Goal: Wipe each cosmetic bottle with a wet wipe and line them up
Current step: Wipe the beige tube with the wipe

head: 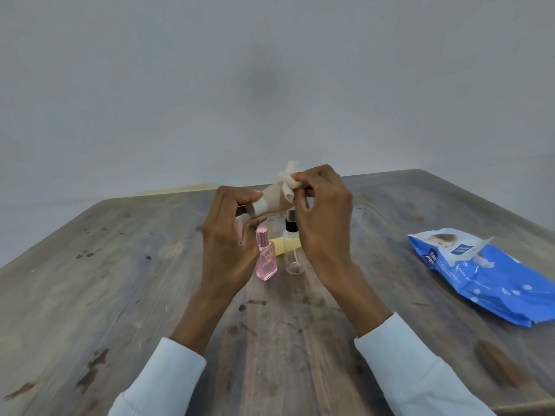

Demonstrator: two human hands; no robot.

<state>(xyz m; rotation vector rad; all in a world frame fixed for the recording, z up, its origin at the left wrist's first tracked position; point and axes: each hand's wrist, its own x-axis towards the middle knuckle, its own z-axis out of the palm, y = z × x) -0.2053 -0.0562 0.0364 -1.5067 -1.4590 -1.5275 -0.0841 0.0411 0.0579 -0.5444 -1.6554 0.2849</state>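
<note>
A worn wooden table carries a blue wipes pack, well right of the fingers. Above it, the left hand grips a beige bottle by its white-banded end, held tilted, while the right hand pinches a crumpled wet wipe against the bottle's far end. Just below the fingers stand a pink perfume bottle and a clear spray bottle, upright, side by side.
</note>
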